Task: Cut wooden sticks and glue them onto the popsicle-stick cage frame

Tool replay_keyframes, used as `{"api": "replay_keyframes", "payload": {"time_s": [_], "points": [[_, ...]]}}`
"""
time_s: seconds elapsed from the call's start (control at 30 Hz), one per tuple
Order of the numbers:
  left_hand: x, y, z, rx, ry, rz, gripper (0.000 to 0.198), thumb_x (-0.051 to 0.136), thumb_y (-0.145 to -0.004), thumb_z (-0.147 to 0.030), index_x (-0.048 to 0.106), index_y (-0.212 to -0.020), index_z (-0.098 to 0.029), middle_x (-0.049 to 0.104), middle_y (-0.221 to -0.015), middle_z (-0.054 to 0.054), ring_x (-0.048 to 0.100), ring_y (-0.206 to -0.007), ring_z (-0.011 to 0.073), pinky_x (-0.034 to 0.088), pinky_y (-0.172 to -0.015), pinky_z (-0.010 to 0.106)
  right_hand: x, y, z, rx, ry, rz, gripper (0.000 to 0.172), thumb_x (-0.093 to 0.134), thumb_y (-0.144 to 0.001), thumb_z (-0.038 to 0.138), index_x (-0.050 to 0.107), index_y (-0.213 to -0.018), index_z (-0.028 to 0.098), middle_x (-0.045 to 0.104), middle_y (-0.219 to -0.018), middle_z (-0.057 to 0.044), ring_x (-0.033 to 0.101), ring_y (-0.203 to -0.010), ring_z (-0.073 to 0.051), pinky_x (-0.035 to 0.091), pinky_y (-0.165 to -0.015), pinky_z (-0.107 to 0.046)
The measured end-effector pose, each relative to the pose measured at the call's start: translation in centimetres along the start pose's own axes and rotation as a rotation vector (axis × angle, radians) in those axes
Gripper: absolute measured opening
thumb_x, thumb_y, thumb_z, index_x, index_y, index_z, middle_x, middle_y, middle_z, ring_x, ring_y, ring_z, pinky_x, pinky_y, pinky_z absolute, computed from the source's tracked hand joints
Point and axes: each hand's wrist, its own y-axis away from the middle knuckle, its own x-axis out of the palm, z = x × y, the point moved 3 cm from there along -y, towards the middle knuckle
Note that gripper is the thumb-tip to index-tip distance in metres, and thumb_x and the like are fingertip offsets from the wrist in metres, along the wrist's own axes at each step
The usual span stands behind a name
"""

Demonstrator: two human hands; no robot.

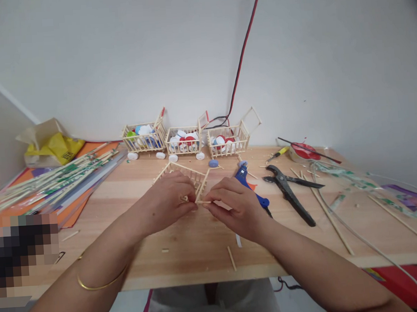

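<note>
A small cart frame of thin wooden sticks [188, 170] stands on the wooden table, partly hidden behind my left hand [170, 196]. The fingers of that hand are closed on the frame's near side. My right hand [232, 204] pinches a short wooden stick [204, 202], whose tip meets the corner of the frame by my left fingertips. Just beyond my right hand lies a blue glue gun [245, 175]. A blue bottle cap [213, 163] rests behind the frame.
Along the wall stand three stick carts [182, 141] filled with bottle caps. Black pliers [290, 188] lie to the right, near a red paint dish [303, 151] with a brush. Bundled sticks [61, 176] and a yellow bag [57, 146] are at left. Loose sticks [231, 258] lie about.
</note>
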Motion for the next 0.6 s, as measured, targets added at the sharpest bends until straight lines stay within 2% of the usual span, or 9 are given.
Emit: {"api": "replay_keyframes", "payload": {"time_s": [0.6], "points": [[0.00, -0.02, -0.21, -0.023, -0.032, -0.010, 0.013, 0.062, -0.081, -0.014, 0.062, -0.068, -0.016, 0.063, -0.074, 0.002, 0.055, -0.078, 0.0165, 0.039, -0.073, 0.028, -0.03, -0.21, 0.22, 0.021, 0.044, 0.013, 0.003, 0.062, -0.085, 0.017, 0.062, -0.087, 0.019, 0.067, -0.080, -0.003, 0.060, -0.077, -0.015, 0.045, -0.071, -0.030]]}}
